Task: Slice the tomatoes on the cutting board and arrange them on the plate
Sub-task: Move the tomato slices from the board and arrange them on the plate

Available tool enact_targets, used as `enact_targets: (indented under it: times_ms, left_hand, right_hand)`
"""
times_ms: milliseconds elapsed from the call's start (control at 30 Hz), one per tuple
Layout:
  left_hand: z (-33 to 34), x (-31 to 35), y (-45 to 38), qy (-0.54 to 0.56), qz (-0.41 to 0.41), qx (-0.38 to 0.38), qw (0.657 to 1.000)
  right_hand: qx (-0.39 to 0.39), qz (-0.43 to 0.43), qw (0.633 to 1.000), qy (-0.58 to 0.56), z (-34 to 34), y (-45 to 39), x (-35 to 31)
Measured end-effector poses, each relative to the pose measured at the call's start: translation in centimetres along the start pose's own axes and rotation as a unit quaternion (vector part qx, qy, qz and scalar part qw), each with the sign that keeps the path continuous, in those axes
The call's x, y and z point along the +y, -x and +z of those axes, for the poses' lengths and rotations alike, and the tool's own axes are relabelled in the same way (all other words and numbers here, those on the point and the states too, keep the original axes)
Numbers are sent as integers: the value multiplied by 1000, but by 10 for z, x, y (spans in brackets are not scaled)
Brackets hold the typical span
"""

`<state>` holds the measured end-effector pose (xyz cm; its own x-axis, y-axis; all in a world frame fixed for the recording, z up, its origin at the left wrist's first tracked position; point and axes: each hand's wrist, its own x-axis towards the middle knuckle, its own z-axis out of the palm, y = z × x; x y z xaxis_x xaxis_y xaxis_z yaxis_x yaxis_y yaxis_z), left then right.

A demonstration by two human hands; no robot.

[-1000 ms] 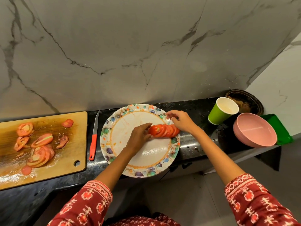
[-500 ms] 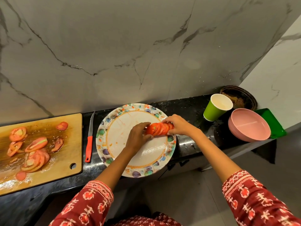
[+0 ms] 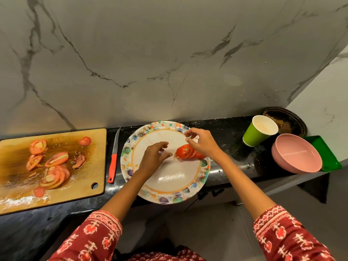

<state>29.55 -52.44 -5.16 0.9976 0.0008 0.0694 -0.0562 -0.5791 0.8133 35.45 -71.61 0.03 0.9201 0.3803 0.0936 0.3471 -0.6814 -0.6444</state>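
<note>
A row of overlapping tomato slices lies on the right part of the floral-rimmed plate. My left hand hovers just left of the row, its fingers relaxed and pointing at the end slice. Over the right end of the row is my right hand, fingers loosely curved and holding nothing. The wooden cutting board at the left carries several more wet tomato slices. A red-handled knife lies on the black counter between board and plate.
A green paper cup, a pink bowl, a green tray and a dark round dish crowd the counter's right end. The plate overhangs the counter's front edge. A marble wall stands right behind.
Both hands pressed the ends of the slice row together before; now both have let go. The left hand drew back to the left and the right hand lifted.
</note>
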Motion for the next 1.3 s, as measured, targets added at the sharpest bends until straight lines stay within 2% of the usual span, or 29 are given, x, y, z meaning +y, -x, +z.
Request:
enact_targets:
  times_ms: [133,433,633,800,900,1000,1167,1300]
  left_hand:
    - [-43,-18,16,-10,-5,56,998]
    - [-159,-73,85,-87,-56,140,985]
    - [-221,-109,124,-137,-94,176,970]
    - [-269,-145,149,-132,-148,198,960]
    - [-288,-159,156,-120,-156,186,962]
    - [-301,-170,158,-115,-150,182,965]
    - [-307,-181,157,-96,-141,170,971]
    - [-304,-185,151,-85,-128,153,976]
  right_hand:
    - [18,-57,998,-18,35,-2,-35]
    - [-58,-124,989,-60,118,-7,-135]
    - [-108,-132,984,-48,163,-14,-188]
    - [-134,-139,981,-26,204,-20,-230]
    - [-125,-113,985,42,222,-30,-245]
    - [-95,-43,989,104,231,-41,-250]
    - [-127,27,986,105,246,-46,-252]
    - [-164,75,982,56,247,-50,-256]
